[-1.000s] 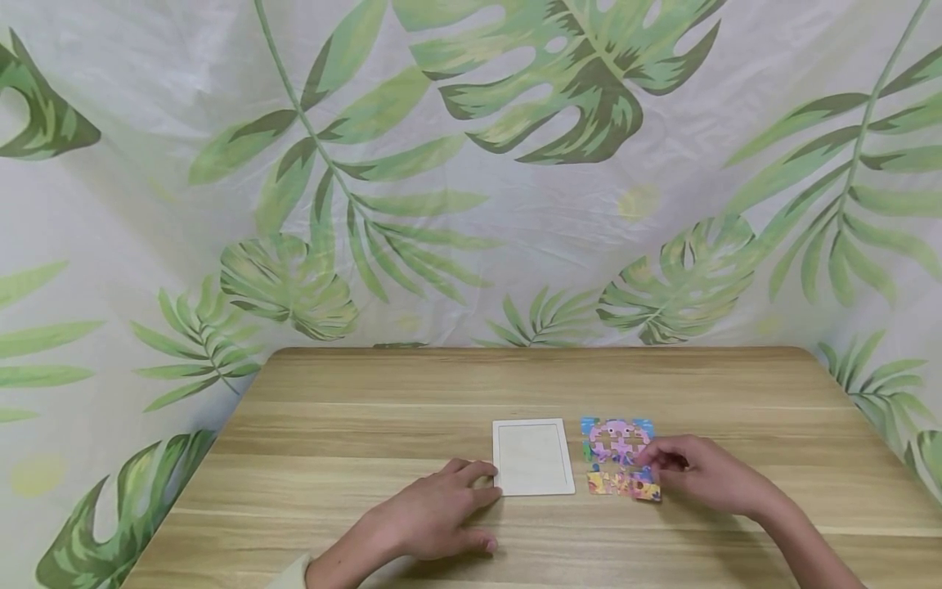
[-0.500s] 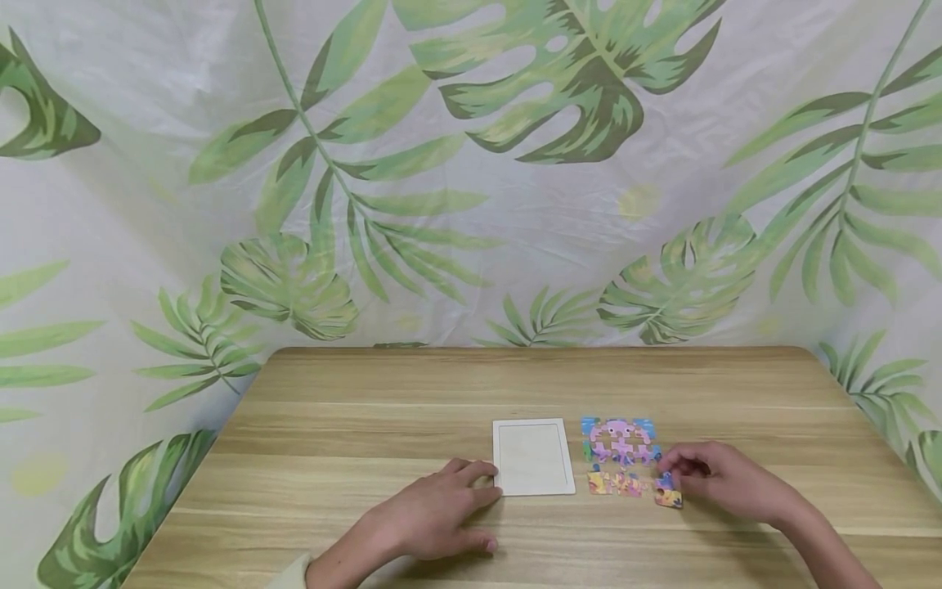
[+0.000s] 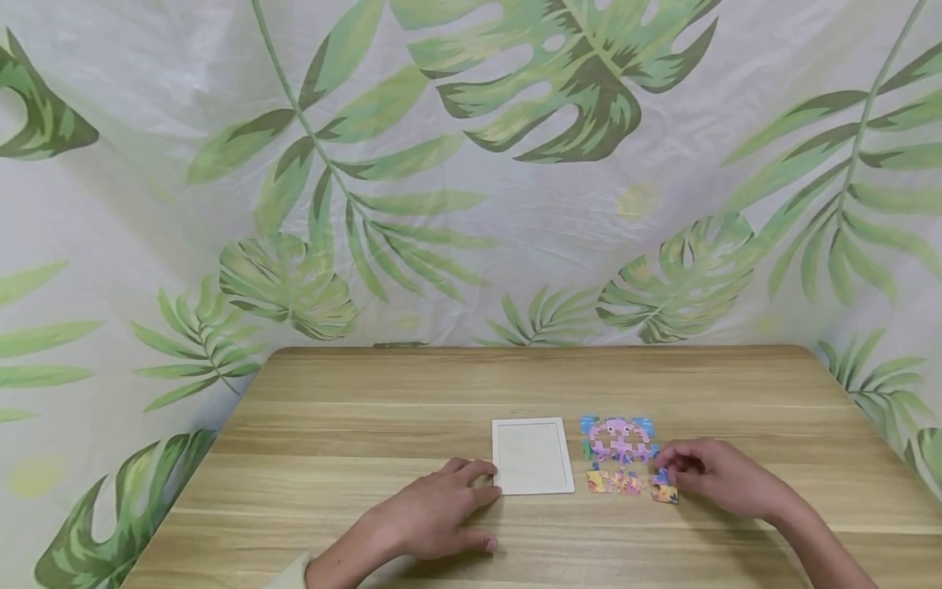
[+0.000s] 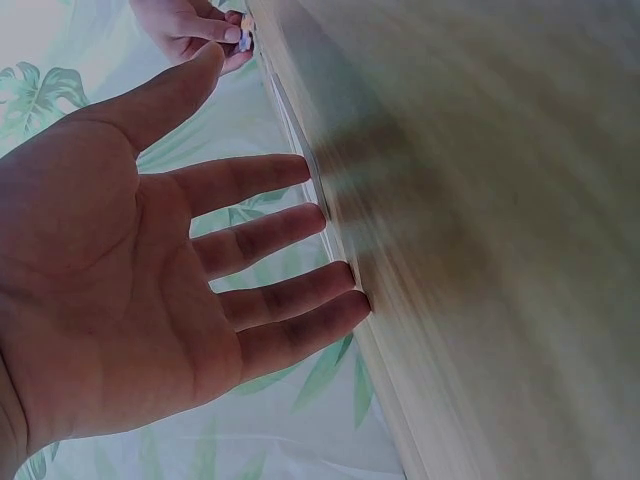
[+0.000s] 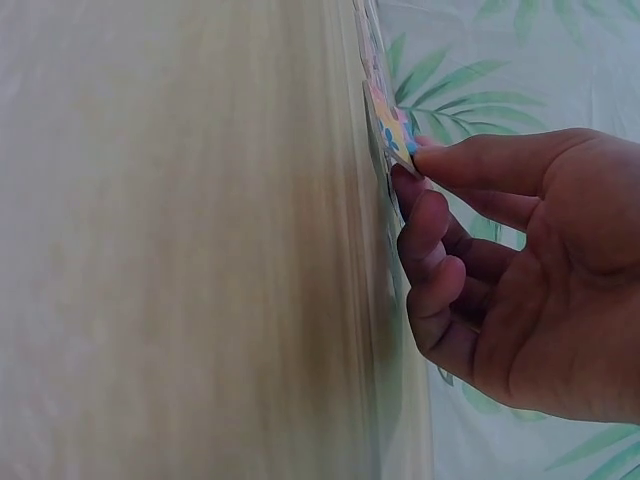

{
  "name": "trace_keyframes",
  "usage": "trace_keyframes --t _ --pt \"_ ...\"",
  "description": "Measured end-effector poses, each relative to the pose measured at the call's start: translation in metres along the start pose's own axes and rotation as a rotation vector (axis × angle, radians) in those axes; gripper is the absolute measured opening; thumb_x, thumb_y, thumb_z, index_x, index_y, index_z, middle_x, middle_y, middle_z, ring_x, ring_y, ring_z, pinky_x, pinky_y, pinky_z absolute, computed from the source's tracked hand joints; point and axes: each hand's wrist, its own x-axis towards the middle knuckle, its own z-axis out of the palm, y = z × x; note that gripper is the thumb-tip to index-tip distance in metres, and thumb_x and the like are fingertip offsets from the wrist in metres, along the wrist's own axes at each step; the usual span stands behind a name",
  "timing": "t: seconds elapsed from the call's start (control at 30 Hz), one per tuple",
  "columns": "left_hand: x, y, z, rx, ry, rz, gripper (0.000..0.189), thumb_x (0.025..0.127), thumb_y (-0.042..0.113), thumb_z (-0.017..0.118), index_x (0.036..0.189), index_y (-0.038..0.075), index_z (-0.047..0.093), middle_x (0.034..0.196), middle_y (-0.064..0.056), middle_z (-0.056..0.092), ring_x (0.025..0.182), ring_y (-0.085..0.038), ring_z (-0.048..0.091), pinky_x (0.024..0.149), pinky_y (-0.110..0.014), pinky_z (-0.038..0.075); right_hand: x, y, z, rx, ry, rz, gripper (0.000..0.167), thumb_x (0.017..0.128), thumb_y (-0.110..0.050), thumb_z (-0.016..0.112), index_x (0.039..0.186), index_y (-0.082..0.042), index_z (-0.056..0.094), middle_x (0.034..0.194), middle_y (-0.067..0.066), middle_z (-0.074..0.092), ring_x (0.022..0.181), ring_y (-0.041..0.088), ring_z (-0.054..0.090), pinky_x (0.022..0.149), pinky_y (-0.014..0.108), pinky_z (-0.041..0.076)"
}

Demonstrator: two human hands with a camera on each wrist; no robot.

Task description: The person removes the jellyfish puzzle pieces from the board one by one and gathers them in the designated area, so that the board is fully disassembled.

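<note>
Between thumb and fingertips my right hand [image 3: 724, 478] pinches a puzzle piece [image 3: 665, 489] in yellow, blue and purple. In the right wrist view the jigsaw piece [image 5: 393, 128] tilts close over the table. To its left lie the other jigsaw pieces [image 3: 621, 439], joined into a pink sea creature on blue, with a row of yellow and pink pieces [image 3: 625, 483] below them. My left hand [image 3: 445, 507] has its fingers spread, and its fingertips touch the left edge of a white puzzle frame [image 3: 533, 493]. The left wrist view shows the left palm [image 4: 120, 270] with straight fingers.
The wood-grain table [image 3: 353, 433] has rounded far corners. Behind it hangs a pale cloth [image 3: 537, 237] printed with green leaves. The puzzle frame stands just left of the pieces.
My right hand has moved right with the pinched piece, away from the bottom row, then slightly back left. The left hand and the white frame have stayed put.
</note>
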Motion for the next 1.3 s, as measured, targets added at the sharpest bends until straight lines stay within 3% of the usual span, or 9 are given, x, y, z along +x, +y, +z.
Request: trace_keyframes --t 1.3 --pt "0.0013 -0.0005 0.0007 0.002 0.002 0.009 0.062 0.097 0.059 0.072 0.146 0.020 0.067 0.160 0.000 0.052 0.145 -0.029 0.051 0.101 -0.047 0.059 0.0077 -0.0054 0.0054 -0.055 0.029 0.021 0.015 0.103 -0.004 0.064 0.113 -0.007 0.075 0.093 -0.001 0.069 0.073 0.000 0.051 0.064 0.023 0.046"
